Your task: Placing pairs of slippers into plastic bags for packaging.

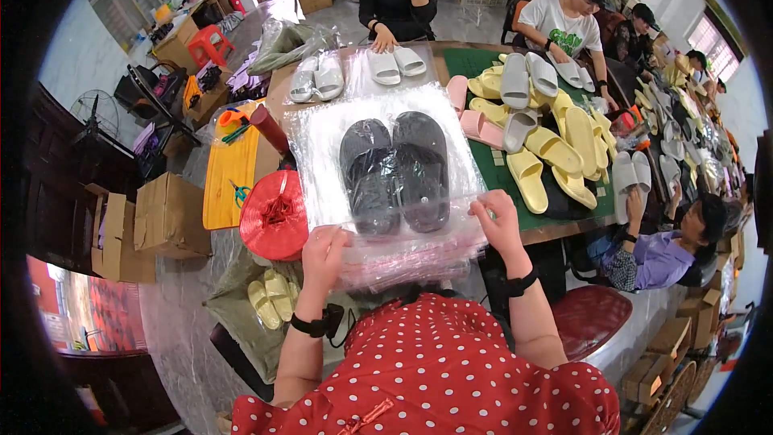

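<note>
A pair of black slippers (422, 165) lies side by side inside a clear plastic bag (316, 133) in front of me. My left hand (324, 251) pinches the bag's near left edge, its fingers closed on the plastic. At the near right, my right hand (498, 221) has fingers and thumb closed on the same edge. Between my hands the plastic is drawn across below the slippers' near ends. A pile of clear bags with pinkish edges (403, 271) lies under it, close to my body.
Left of the bag are a red twine roll (274, 229), scissors (239, 194) and a yellow board (219, 193). Bagged grey slippers (328, 77) lie beyond, near a co-worker's hand (384, 39). Yellow slippers (529, 181) crowd the green mat (515, 208) at right. Other people sit around the table.
</note>
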### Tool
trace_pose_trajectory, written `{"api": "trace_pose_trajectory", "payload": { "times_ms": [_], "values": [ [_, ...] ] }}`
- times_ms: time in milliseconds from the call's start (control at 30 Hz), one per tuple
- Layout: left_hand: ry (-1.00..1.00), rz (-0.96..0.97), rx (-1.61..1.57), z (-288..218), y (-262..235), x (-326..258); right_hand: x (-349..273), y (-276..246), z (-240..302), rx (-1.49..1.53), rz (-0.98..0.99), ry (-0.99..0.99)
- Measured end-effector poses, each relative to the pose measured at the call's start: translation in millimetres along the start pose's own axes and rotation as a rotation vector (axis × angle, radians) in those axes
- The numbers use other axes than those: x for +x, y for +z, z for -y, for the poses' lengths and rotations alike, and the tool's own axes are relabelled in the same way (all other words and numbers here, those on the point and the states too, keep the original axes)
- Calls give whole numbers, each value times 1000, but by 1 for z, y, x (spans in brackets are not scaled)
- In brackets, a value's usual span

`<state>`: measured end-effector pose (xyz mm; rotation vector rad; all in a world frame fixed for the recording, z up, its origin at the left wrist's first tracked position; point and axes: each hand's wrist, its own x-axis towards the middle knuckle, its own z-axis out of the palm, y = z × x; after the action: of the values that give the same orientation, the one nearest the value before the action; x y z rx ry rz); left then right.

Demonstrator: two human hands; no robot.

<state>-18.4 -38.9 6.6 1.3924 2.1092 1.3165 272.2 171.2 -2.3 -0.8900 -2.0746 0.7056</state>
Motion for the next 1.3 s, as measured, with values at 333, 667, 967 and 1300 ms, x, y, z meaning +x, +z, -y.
{"api": "trace_pose_trajectory", "payload": {
  "times_ms": [333,667,967,1300],
  "values": [
    [-351,-44,-96,41,22,11,0,36,-21,-151,7,334],
    [471,-201,422,-35,15,14,2,40,-15,-224,-100,174],
    [375,342,503,5,58,11,2,37,23,-492,-141,162],
    [354,367,471,8,62,14,-7,98,48,-345,182,-142]
  ]
}}
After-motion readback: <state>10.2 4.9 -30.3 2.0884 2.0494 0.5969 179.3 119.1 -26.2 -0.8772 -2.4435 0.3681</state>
